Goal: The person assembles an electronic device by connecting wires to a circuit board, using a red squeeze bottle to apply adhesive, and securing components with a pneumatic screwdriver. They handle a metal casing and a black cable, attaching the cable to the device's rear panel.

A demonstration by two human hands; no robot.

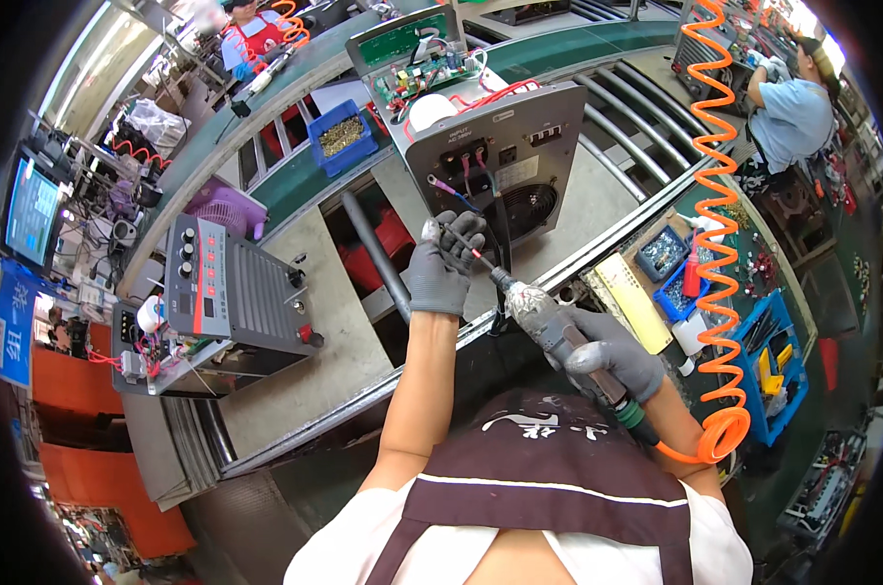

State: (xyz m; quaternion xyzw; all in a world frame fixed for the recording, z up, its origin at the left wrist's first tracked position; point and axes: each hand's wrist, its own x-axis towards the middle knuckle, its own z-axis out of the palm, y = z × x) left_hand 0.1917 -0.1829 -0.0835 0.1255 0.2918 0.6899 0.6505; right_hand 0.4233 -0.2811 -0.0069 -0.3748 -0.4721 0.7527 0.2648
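Note:
My right hand, in a grey glove, is wrapped round an air screwdriver whose body is partly wrapped in silvery material. The driver's bit points up and left toward my left hand, also gloved. Its fingers are curled together at the bit's tip; whatever they hold there is too small to name. Just beyond stands a grey machine with a fan grille, cable terminals and its circuit board exposed on top. A cable with a pink-sleeved lug hangs from its panel above my left hand.
A second grey machine with knobs stands at the left. A blue bin of brass-coloured parts sits beyond. An orange coiled air hose hangs at the right, before blue trays of parts and tools. Two people work farther off.

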